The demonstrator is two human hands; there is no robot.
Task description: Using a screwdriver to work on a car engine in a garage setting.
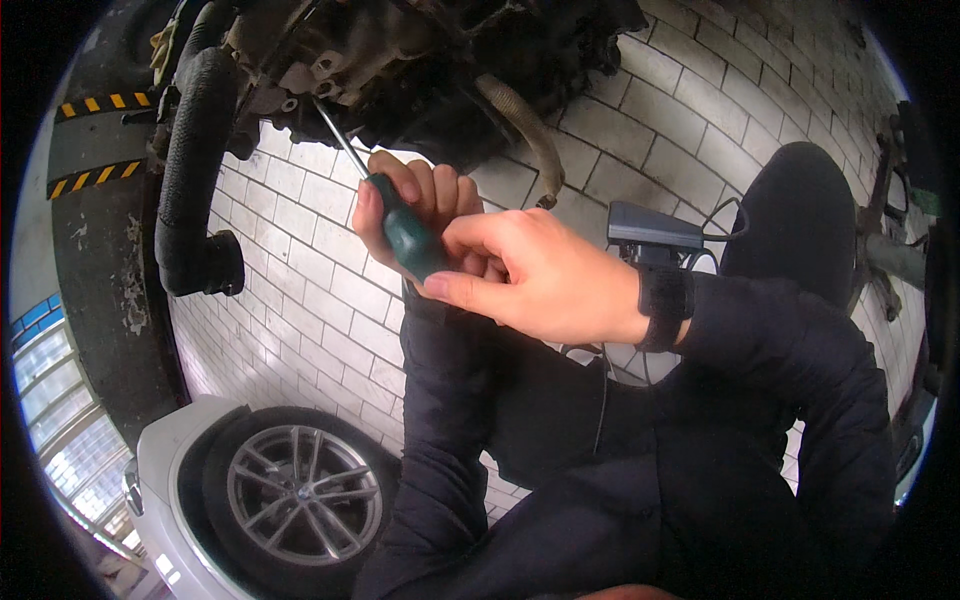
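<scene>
Head view: both hands meet at frame centre around a green-handled screwdriver (pixel 405 232). The left hand (pixel 405 205) is wrapped round the handle; the right hand (pixel 535 275) grips its butt end with thumb and fingers. The shaft slants to the upper left, its tip against the greasy engine (pixel 420 60) overhead. The work looks mid-way; whether any fastener is loosened cannot be told.

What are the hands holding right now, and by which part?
Both hands hold a screwdriver by its green handle: the left hand wraps around it, the right hand closes over its butt end. The metal shaft points up into the engine parts.
</scene>
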